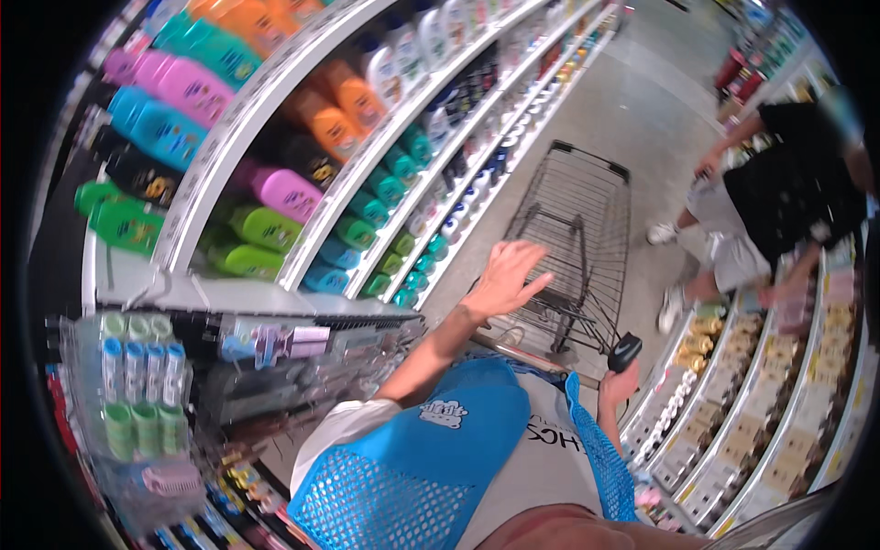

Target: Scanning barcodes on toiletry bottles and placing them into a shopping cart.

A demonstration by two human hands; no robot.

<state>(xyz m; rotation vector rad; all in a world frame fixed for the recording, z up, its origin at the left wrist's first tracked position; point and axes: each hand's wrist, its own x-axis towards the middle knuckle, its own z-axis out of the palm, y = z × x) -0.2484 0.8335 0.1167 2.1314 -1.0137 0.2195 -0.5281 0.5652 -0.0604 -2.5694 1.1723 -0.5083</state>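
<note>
Before me stands a dark wire shopping cart (577, 227), its basket showing only bare wire. My left hand (509, 278) is raised over the near left part of the cart, palm down with fingers apart, and holds nothing. At the cart's near right corner is my right hand (619, 385), closed around a black handheld device (624, 352) that bears a Nike-like mark; its exact kind cannot be told. The cart's handle bar (529, 354) runs between my two arms, partly hidden by my blue mesh vest (474, 426).
Shelves of shampoo-like bottles (289, 192) line the left side. Hanging packs of small goods (144, 392) are at the lower left. At right, a person in a black top (790, 179) stands beside shelves of boxed goods (742, 419). Grey floor (619, 89) runs ahead.
</note>
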